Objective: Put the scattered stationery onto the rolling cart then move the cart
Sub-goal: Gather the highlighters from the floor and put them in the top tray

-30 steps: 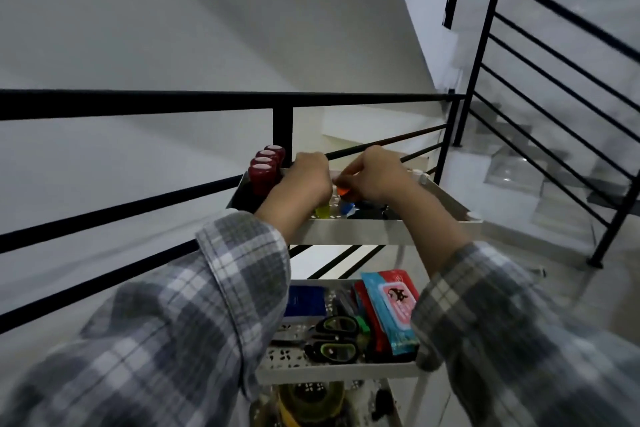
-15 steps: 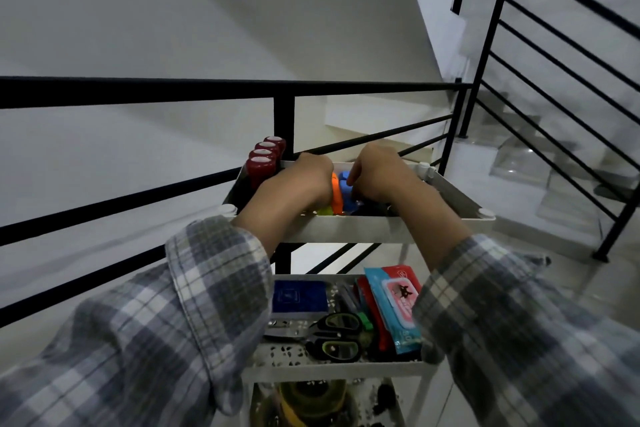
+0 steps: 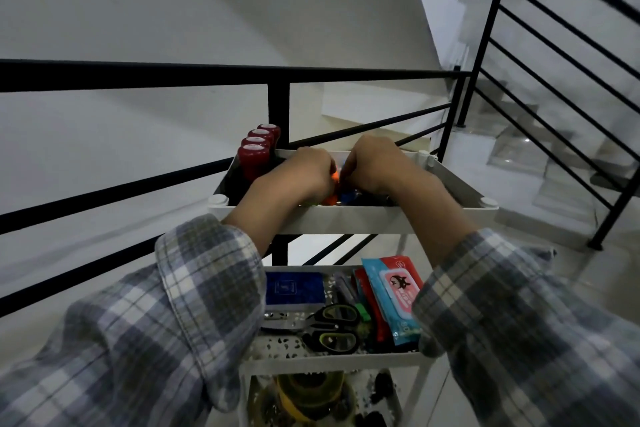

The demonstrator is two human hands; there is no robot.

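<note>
Since half a second ago my two hands have drawn tighter together over the top tray, and the orange piece that stood clear between them is now mostly covered.

The black railing [image 3: 173, 71] runs across the far side of the scene, with the stairs [image 3: 519, 156] rising at the far right. The white rolling cart [image 3: 346, 220] stands against that railing, directly in front of me. My plaid sleeves [image 3: 156, 322] fill the near corners, both forearms reaching over the near rim of the top tray.

On the middle tray [image 3: 329, 360], a blue and red wipes packet [image 3: 394, 295] leans at the right. A dark blue box [image 3: 294, 289] lies at the far left, and black scissors [image 3: 332, 326] lie near the front between them. In the bottom tier I can make out a yellowish tape roll [image 3: 304, 392], though it is dim down there.

Four red bottles [image 3: 254, 158] stand in a row along the left wall of the top tray.

My left hand [image 3: 304, 173] is clenched, with its fingers curled around the orange piece [image 3: 333, 177]. My right hand [image 3: 374, 163] touches it, fingers bent down into the tray. I cannot tell what that hand grips, if anything. A blue piece [image 3: 346, 196] lies in the tray just below both hands.
</note>
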